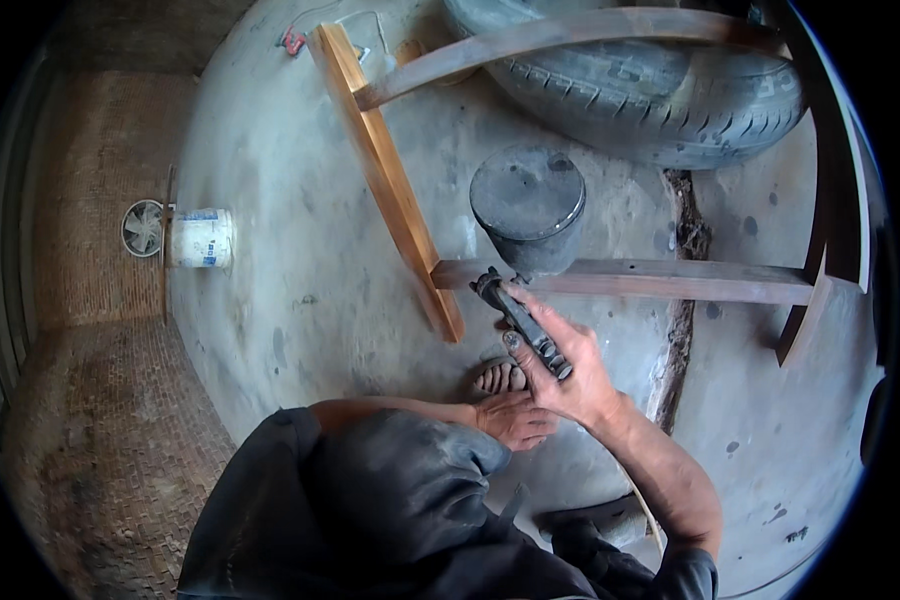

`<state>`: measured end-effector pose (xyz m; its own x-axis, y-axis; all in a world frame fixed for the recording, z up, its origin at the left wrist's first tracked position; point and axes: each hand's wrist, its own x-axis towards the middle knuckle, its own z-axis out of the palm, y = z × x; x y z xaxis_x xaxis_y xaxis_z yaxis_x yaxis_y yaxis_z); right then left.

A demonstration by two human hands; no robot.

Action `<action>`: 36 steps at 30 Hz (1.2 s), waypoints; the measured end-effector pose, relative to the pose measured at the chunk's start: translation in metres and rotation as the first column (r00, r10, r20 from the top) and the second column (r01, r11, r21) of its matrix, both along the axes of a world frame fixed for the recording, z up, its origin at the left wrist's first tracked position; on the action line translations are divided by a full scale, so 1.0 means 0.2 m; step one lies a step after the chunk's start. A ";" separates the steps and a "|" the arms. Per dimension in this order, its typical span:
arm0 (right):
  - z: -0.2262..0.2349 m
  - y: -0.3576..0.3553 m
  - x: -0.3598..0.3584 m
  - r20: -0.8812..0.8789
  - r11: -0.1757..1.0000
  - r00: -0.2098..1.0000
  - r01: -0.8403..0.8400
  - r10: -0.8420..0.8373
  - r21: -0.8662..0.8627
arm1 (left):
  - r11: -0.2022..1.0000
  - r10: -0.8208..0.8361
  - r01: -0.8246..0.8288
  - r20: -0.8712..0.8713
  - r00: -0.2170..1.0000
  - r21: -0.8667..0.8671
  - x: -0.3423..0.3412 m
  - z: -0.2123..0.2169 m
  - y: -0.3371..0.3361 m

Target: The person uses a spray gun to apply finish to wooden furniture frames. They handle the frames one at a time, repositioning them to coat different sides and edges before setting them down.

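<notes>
My right hand (pixel 560 375) grips a dark metal tool with a ribbed handle (pixel 522 322). Its head rests against the near rail of a wooden frame (pixel 670 282), close to where that rail meets the orange side plank (pixel 390 190). My left hand (pixel 515 420) rests lower down, fingers curled, next to my bare foot (pixel 500 377); it holds nothing that I can see. A dark round cylindrical can (pixel 527 205) stands on the concrete floor just behind the rail.
A car tyre (pixel 650 90) lies at the back under the frame's far rail. A white bucket (pixel 200 238) and a small fan (pixel 142 228) sit at the left by a brick-paved area. A crack (pixel 685 300) runs through the concrete floor at the right.
</notes>
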<state>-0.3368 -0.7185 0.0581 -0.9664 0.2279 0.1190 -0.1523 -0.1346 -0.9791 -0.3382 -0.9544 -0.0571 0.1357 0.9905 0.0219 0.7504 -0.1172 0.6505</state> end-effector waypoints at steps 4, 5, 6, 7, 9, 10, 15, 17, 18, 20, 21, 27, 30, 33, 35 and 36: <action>0.03 -0.01 -0.01 0.044 0.997 0.997 -0.055 0.057 -0.053 | 0.999 0.008 -0.006 0.060 0.998 -0.035 0.00 -0.04 -0.04; 0.03 -0.02 0.00 0.028 0.999 0.999 -0.038 0.039 -0.028 | 1.000 0.005 -0.004 0.049 0.999 -0.020 -0.01 -0.04 -0.03; 0.03 -0.02 -0.01 0.011 1.000 1.000 -0.021 0.021 -0.004 | 1.000 0.003 -0.003 0.039 0.999 -0.005 -0.02 -0.03 -0.02; 0.04 -0.02 -0.02 0.029 0.999 0.999 -0.032 0.032 -0.006 | 1.000 0.006 -0.006 0.043 0.999 0.012 -0.01 -0.03 -0.02; 0.07 -0.01 -0.03 0.065 0.999 0.996 -0.052 0.053 -0.011 | 0.999 0.021 -0.022 0.036 0.999 0.033 -0.02 -0.03 -0.02; 0.06 -0.02 -0.04 0.034 0.999 0.999 -0.030 0.030 0.017 | 0.999 0.023 -0.024 0.036 0.999 0.036 -0.02 -0.03 -0.02; 0.02 -0.03 -0.08 -0.046 0.997 0.998 0.039 -0.036 0.063 | 0.996 0.032 -0.035 0.043 0.999 0.081 -0.02 -0.03 -0.01; 0.04 -0.03 -0.09 0.001 0.999 1.000 -0.009 0.009 0.030 | 0.997 0.029 -0.033 0.054 0.998 0.070 0.00 -0.08 -0.04; 0.05 -0.04 -0.09 0.001 0.999 1.000 -0.019 0.019 0.048 | 0.996 0.044 -0.049 0.065 0.997 0.069 0.02 -0.09 -0.05; 0.02 -0.04 -0.10 -0.019 0.997 1.000 -0.022 0.023 0.074 | 0.997 0.038 -0.043 0.086 0.996 0.056 -0.01 -0.05 -0.01; 0.00 -0.03 -0.10 -0.027 0.997 1.000 -0.010 0.012 0.072 | 0.998 0.033 -0.038 0.096 0.995 0.048 -0.03 -0.02 0.01; -0.02 -0.06 -0.07 0.034 0.998 0.997 -0.065 0.065 0.007 | 0.989 0.065 -0.083 0.147 0.987 0.123 -0.06 0.03 0.04; -0.03 -0.06 -0.05 0.045 0.997 0.996 -0.072 0.071 0.007 | 0.990 0.051 -0.065 0.115 0.992 0.128 -0.07 0.04 0.02; -0.04 -0.06 -0.03 0.064 0.995 0.993 -0.097 0.098 -0.010 | 0.994 0.108 -0.106 0.143 0.984 -0.017 -0.05 0.03 0.00; -0.04 -0.06 -0.02 0.062 0.994 0.993 -0.105 0.105 -0.009 | 0.992 0.124 -0.117 0.190 0.974 -0.048 -0.05 0.01 0.00; -0.04 -0.06 -0.02 0.074 0.993 0.990 -0.120 0.120 -0.009 | 0.990 0.133 -0.122 0.213 0.968 -0.063 -0.05 0.01 0.00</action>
<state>-0.3407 -0.7309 0.0496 -0.9929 0.1100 0.0453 -0.0618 -0.1516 -0.9865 -0.3478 -0.9548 -0.0554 0.0052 0.9999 -0.0123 0.5981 0.0067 0.8014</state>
